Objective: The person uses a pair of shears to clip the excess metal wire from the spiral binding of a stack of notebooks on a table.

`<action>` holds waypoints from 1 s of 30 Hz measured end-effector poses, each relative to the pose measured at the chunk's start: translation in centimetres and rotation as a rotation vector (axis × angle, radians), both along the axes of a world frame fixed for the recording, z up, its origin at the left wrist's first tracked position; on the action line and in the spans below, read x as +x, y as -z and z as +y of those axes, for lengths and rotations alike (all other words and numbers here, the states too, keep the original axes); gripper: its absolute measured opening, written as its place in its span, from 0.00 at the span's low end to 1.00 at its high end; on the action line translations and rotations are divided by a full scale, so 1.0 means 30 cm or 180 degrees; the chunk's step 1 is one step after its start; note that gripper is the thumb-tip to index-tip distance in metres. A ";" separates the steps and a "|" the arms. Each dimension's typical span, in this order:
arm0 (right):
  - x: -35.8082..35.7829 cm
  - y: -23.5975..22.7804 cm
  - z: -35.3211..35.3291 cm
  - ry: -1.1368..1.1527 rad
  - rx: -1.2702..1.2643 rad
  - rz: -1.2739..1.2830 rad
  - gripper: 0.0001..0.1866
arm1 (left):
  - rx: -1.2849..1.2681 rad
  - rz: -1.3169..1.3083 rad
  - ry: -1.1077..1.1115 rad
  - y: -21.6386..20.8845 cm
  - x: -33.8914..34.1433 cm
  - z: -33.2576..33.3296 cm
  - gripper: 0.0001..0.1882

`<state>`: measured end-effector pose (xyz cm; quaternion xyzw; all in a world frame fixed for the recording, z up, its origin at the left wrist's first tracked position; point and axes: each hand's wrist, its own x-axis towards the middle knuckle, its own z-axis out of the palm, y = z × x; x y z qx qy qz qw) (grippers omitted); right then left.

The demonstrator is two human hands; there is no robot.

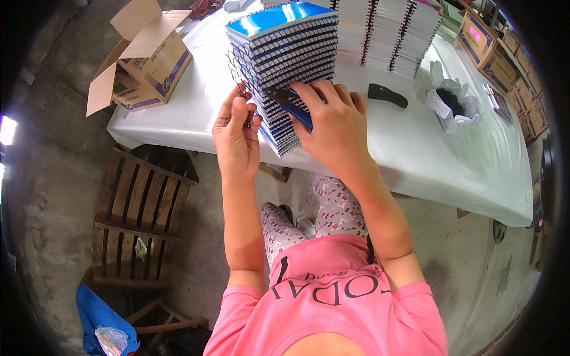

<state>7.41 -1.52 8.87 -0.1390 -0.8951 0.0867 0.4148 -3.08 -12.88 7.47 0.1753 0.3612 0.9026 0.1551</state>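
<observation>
A tall stack of spiral-bound notebooks with a shiny blue cover on top stands near the front edge of the table, its wire bindings facing me. My right hand is closed around blue-handled pliers, their dark jaws against the bindings. At the stack's left side, my left hand pinches dark spiral binding wire between thumb and fingers. Whether that wire is still joined to a notebook, I cannot tell. A black curved handle-like tool lies on the table to the right of my right hand.
The table has a white cover. More spiral-bound stacks stand behind. A white bag of black bits sits at the right. An open carton stands at the left, more cartons far right, and a slatted wooden chair below left.
</observation>
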 end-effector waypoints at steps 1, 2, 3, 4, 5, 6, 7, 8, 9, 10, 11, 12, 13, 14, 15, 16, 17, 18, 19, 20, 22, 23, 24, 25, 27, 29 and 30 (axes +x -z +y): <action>-0.002 -0.003 -0.003 0.0018 -0.0023 -0.0036 0.21 | -0.0195 0.0199 -0.0146 0.001 -0.006 0.013 0.19; -0.003 -0.007 -0.006 0.0035 -0.0046 -0.0069 0.21 | -0.0390 0.0402 -0.0293 0.000 -0.007 0.023 0.18; -0.004 -0.010 -0.010 0.0030 -0.0044 -0.0079 0.20 | -0.0489 0.0380 -0.0535 -0.015 0.004 0.034 0.15; -0.005 -0.012 -0.015 0.0025 -0.0043 -0.0090 0.19 | -0.0586 0.0508 -0.0607 -0.019 0.004 0.032 0.14; -0.005 -0.012 -0.018 0.0030 -0.0043 -0.0105 0.18 | -0.0685 0.0631 -0.0669 -0.019 0.002 0.027 0.14; -0.005 -0.014 -0.020 0.0037 -0.0019 -0.0115 0.18 | -0.0783 0.0755 -0.0732 -0.019 0.002 0.026 0.13; -0.006 -0.017 -0.023 0.0043 0.0005 -0.0125 0.17 | -0.0821 0.0832 -0.0815 -0.022 0.002 0.029 0.12; -0.005 -0.021 -0.023 0.0046 0.0033 -0.0131 0.16 | -0.0839 0.0862 -0.0854 -0.024 0.002 0.031 0.12; -0.007 -0.015 -0.015 -0.0027 -0.0021 -0.0149 0.16 | -0.0857 0.0893 -0.0894 -0.025 0.002 0.034 0.12; -0.011 -0.001 0.000 -0.0100 -0.0075 -0.0167 0.16 | -0.0876 0.0924 -0.0934 -0.026 0.001 0.037 0.13; -0.014 0.008 0.011 -0.0183 -0.0128 -0.0184 0.16 | -0.0944 0.0957 -0.1044 -0.024 0.003 0.040 0.13; -0.016 0.009 0.016 -0.0210 -0.0137 -0.0157 0.16 | -0.1012 0.0991 -0.1154 -0.021 0.007 0.046 0.13; -0.017 0.009 0.020 -0.0236 -0.0145 -0.0129 0.17 | -0.1080 0.1025 -0.1263 -0.019 0.008 0.049 0.13; -0.016 0.009 0.023 -0.0260 -0.0155 -0.0103 0.17 | -0.1047 0.1034 -0.1259 -0.014 0.005 0.050 0.13; -0.011 0.007 0.025 -0.0296 -0.0288 -0.0156 0.19 | -0.1013 0.1043 -0.1254 -0.010 0.002 0.050 0.13; -0.003 0.004 0.026 -0.0331 -0.0420 -0.0209 0.21 | -0.0979 0.1052 -0.1249 -0.009 0.000 0.051 0.13; 0.002 0.000 0.024 -0.0384 -0.0556 -0.0264 0.23 | -0.0997 0.1094 -0.1286 -0.008 -0.001 0.048 0.13; 0.011 -0.012 0.021 -0.0296 -0.0373 -0.0137 0.23 | -0.1015 0.1135 -0.1323 -0.008 0.000 0.044 0.13; 0.022 -0.028 0.017 -0.0209 -0.0191 -0.0010 0.23 | -0.1033 0.1175 -0.1361 -0.007 0.001 0.039 0.14; 0.030 -0.036 0.016 -0.0104 -0.0008 0.0116 0.23 | -0.1045 0.1195 -0.1325 -0.009 0.004 0.039 0.13; 0.023 -0.036 0.012 -0.0031 -0.0070 0.0080 0.23 | -0.1070 0.1234 -0.1253 -0.011 0.010 0.038 0.13; 0.018 -0.037 0.008 -0.0001 -0.0102 0.0064 0.23 | -0.1088 0.1248 -0.1252 -0.011 0.010 0.035 0.13; 0.013 -0.038 0.004 0.0047 -0.0060 0.0044 0.23 | -0.1107 0.1262 -0.1251 -0.009 0.008 0.031 0.13; 0.008 -0.040 0.000 0.0095 -0.0017 0.0024 0.23 | -0.1125 0.1277 -0.1250 -0.009 0.008 0.028 0.13; 0.006 -0.045 -0.001 0.0149 0.0060 0.0023 0.22 | -0.1147 0.1277 -0.1341 -0.011 0.012 0.029 0.13; 0.018 -0.049 0.000 0.0156 0.0116 0.0056 0.21 | -0.1090 0.1251 -0.1365 -0.011 0.015 0.034 0.13; 0.015 -0.045 0.001 0.0130 0.0110 0.0054 0.21 | -0.1022 0.1225 -0.1341 -0.010 0.014 0.038 0.13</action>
